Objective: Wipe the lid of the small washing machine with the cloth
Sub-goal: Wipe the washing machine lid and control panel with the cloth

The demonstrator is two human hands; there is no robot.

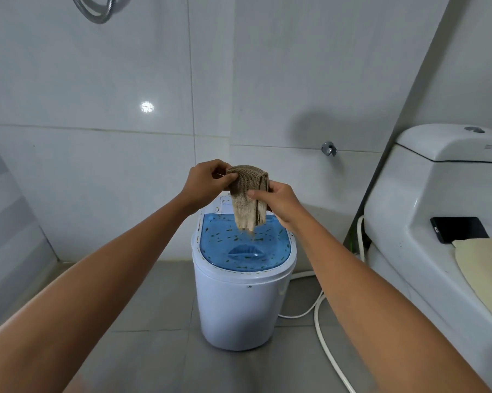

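Above lid point(245, 245): our hands, left point(203, 184) and right point(279, 204), grasp cloth point(247, 194) (folded); wiping not begun, debris remains.

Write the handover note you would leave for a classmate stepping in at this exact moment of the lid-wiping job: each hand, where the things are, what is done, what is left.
Left hand: pinching the top left of the cloth.
Right hand: gripping the cloth's right side.
Cloth: brown, folded, hanging in the air above the washing machine, not touching it.
Lid: blue, closed, scattered with small dark specks.
Machine stands on the grey floor beside the toilet.
Done: cloth picked up and folded.
Left: lower the cloth and wipe the whole lid; judging by the specks, wiping has probably not started.
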